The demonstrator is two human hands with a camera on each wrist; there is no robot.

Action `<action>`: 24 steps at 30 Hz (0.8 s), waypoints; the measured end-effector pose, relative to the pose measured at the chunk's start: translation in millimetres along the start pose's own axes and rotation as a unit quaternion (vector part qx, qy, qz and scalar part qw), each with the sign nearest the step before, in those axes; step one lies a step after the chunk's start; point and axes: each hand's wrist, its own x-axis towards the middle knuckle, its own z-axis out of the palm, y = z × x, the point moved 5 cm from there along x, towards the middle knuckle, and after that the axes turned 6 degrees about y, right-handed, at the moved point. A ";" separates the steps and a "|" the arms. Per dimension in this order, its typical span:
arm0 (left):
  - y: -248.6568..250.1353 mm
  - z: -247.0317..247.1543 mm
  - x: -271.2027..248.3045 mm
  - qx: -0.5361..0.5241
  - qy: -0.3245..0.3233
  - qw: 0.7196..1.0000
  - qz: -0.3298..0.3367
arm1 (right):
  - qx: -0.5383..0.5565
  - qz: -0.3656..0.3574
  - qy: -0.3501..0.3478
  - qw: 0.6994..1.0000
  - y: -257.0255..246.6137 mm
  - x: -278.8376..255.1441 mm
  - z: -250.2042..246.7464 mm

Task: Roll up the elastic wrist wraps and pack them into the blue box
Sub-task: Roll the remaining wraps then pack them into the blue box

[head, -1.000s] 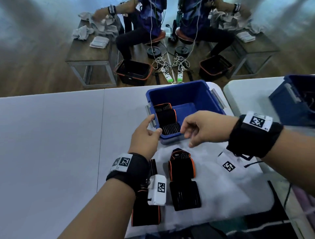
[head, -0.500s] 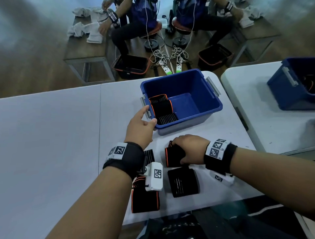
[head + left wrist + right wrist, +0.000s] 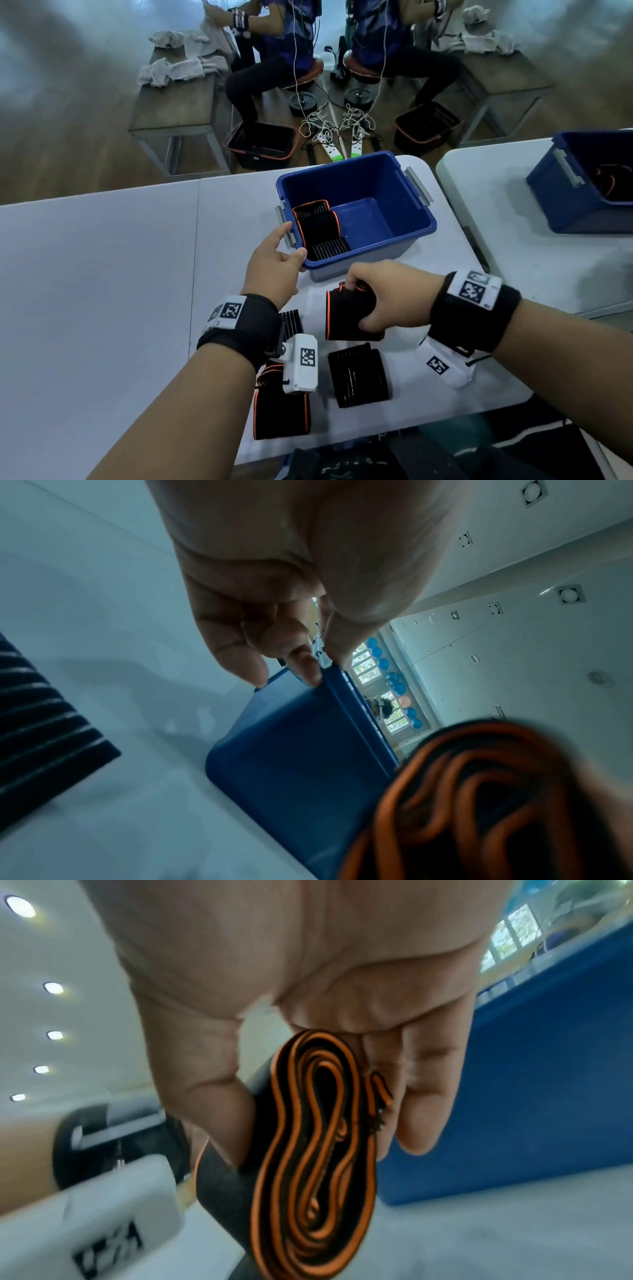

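The blue box [image 3: 407, 212] stands on the white table [image 3: 102, 274], with three rolled black wraps [image 3: 320, 224] along its left side. My left hand [image 3: 274, 270] grips the box's near left corner, thumb on the rim [image 3: 329, 674]. My right hand [image 3: 383, 298] holds a rolled black wrap with orange edging [image 3: 346, 311] just above the table in front of the box; its coiled end [image 3: 311, 1164] shows between thumb and fingers. Two more rolled wraps [image 3: 358, 375] [image 3: 281, 411] lie near the table's front edge. A third [image 3: 291, 322] is partly hidden under my left wrist.
A second blue box [image 3: 582, 181] sits on the neighbouring table at right. Beyond the table's far edge are a mirror-like view of seated people, stools, cables and dark bins on the floor.
My right hand dropped from the box's front to the table, closed round a rolled wrap and has lifted it slightly. The left hand stays on the box corner.
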 end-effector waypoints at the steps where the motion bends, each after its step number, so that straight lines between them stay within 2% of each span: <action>1: -0.4 0.2 0.2 -0.002 0.000 1.000 -0.002 | 0.020 -0.004 0.012 1.000 -3.4 -5.6 -14.2; 6: -0.2 -0.2 -0.7 -0.010 -0.001 1.000 -0.009 | 0.083 -0.033 0.075 0.993 -13.4 -8.0 -82.2; 10: 0.7 -0.5 -0.7 0.003 0.001 1.000 -0.003 | 0.029 -0.039 0.092 0.995 -15.6 20.3 -112.8; 16: 1.1 -0.6 0.1 0.010 0.002 1.000 0.004 | -0.078 -0.008 0.043 0.996 -11.3 87.2 -106.4; 20: -2.2 0.0 1.7 0.008 0.010 1.000 0.006 | -0.185 -0.001 -0.039 0.982 -17.1 128.1 -86.1; 24: -5.2 2.2 3.6 0.006 0.013 1.000 0.007 | -0.235 0.000 -0.078 0.969 -25.2 154.4 -68.1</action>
